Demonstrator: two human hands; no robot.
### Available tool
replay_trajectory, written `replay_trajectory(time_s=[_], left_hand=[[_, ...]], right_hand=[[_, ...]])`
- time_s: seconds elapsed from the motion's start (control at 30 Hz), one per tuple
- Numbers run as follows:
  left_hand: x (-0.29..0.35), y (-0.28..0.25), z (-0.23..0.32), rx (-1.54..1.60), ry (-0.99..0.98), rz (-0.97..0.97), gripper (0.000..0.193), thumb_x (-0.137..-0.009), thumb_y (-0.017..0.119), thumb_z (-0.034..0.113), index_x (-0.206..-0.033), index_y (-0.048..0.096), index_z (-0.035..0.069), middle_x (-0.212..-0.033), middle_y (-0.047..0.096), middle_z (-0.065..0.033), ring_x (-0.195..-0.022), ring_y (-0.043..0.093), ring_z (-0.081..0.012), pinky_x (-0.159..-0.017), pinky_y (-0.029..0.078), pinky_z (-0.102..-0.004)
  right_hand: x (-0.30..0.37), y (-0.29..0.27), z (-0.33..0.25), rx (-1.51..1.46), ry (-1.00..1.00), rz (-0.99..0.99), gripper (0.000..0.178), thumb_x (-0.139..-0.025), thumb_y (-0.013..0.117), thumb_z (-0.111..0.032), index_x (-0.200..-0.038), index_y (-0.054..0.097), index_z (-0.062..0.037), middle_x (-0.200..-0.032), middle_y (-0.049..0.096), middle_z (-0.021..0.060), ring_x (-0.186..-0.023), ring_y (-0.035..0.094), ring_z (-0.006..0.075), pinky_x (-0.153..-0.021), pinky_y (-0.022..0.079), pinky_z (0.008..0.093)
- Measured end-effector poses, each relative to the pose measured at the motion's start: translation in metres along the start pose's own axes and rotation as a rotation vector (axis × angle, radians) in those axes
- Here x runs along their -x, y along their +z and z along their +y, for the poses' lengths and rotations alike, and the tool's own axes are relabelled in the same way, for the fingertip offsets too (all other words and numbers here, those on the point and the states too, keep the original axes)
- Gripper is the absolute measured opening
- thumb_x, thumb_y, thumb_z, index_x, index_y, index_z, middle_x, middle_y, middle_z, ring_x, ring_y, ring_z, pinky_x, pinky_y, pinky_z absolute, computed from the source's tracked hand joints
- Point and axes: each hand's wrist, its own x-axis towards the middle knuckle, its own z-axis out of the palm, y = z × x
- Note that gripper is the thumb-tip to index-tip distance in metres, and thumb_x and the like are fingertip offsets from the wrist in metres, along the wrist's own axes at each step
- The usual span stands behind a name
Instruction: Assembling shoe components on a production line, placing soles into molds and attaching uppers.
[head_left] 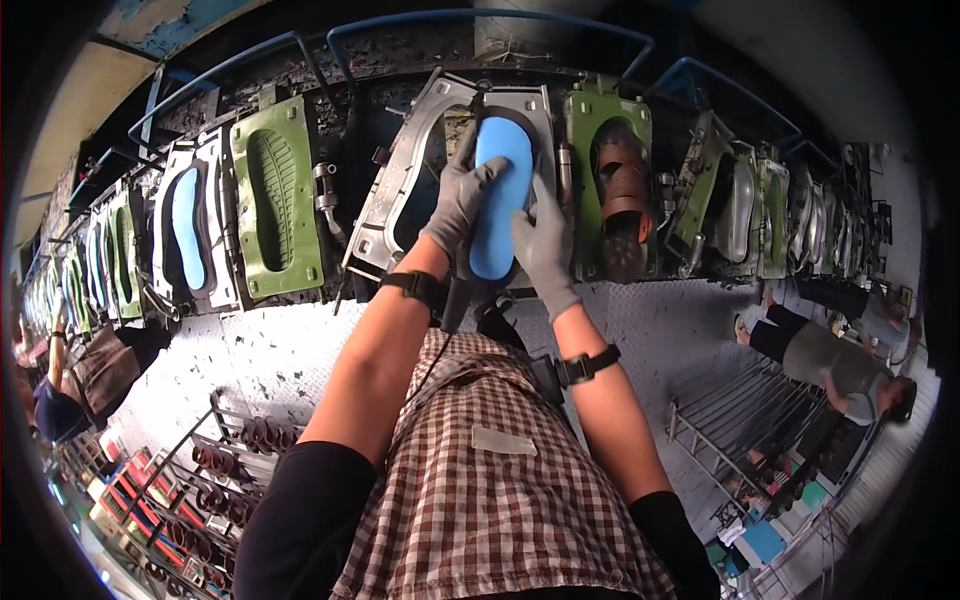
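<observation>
A light blue insole point(503, 165) is between my two gloved hands, over the right half of an opened silver metal mould point(385, 180). My left hand point(462, 198) grips its left side, the thumb lying across the blue face. My right hand point(545, 245) holds its lower right edge, with the thumb on the surface and the fingers along the side. A dark rim shows around the insole's top. The undersides of the insole and the fingertips behind it are hidden.
To the left stands a green mould point(275, 195) with a ridged cavity; to the right a green mould point(583, 115) holds a brown sandal point(622, 185). More moulds line the bench. Racks point(225, 465) with footwear stand behind. Another person point(835, 365) is at the right.
</observation>
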Motion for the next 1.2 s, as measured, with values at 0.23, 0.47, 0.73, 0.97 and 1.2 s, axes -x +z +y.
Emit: replay_trajectory(time_s=[0.23,0.47,0.73,0.97,1.2], left_hand=[[-0.008,0.016,-0.011,-0.277,0.182,0.197,0.097,-0.085,0.078,0.034,-0.16,0.023,0.007,-0.137,0.056,-0.0208,-0.117,0.06,-0.0249,-0.098,0.05,-0.0336],[0.069,0.093,-0.006,-1.328,0.704,0.134,0.088,-0.084,0.077,0.033,-0.153,0.033,0.0,-0.147,0.045,-0.0265,-0.145,0.034,-0.0437,-0.118,0.029,-0.0502],[0.023,0.25,-0.053,-0.442,-0.185,-0.258,0.053,-0.085,0.062,0.0,-0.136,0.05,-0.002,-0.11,0.07,-0.0126,-0.101,0.068,-0.0219,-0.085,0.055,-0.0322],[0.044,0.437,-0.139,-0.212,-0.015,-0.632,0.068,-0.089,0.065,-0.003,-0.15,0.036,0.002,-0.132,0.059,-0.0136,-0.117,0.06,-0.021,-0.097,0.05,-0.0311],[-0.09,0.498,-0.272,-0.213,-0.159,-0.131,0.066,-0.082,0.076,0.015,-0.141,0.048,0.006,-0.127,0.065,-0.0136,-0.108,0.067,-0.0258,-0.087,0.057,-0.0396]], right_hand=[[-0.016,-0.038,-0.017,0.241,-0.164,-0.047,0.054,-0.089,0.059,-0.015,-0.143,0.054,-0.018,-0.117,0.07,0.018,-0.097,0.069,0.0398,-0.081,0.056,0.0476],[0.024,-0.132,0.041,-0.235,-0.166,0.253,0.04,-0.095,0.061,-0.002,-0.135,0.061,-0.0019,-0.106,0.07,0.0124,-0.085,0.066,0.0192,-0.082,0.054,0.0323],[0.017,-0.241,0.138,-0.158,-0.029,0.295,0.062,-0.092,0.07,-0.013,-0.147,0.044,0.0006,-0.129,0.061,0.014,-0.115,0.059,0.0227,-0.1,0.048,0.0381],[-0.005,-0.39,0.244,-0.731,0.117,0.6,0.025,-0.095,0.064,-0.006,-0.119,0.061,-0.0004,-0.112,0.065,0.0028,-0.1,0.062,0.0117,-0.087,0.051,0.0267],[-0.052,-0.493,0.304,-0.889,0.259,0.448,0.035,-0.095,0.063,-0.009,-0.129,0.061,-0.0001,-0.113,0.066,0.0041,-0.102,0.065,0.0131,-0.093,0.05,0.0256]])
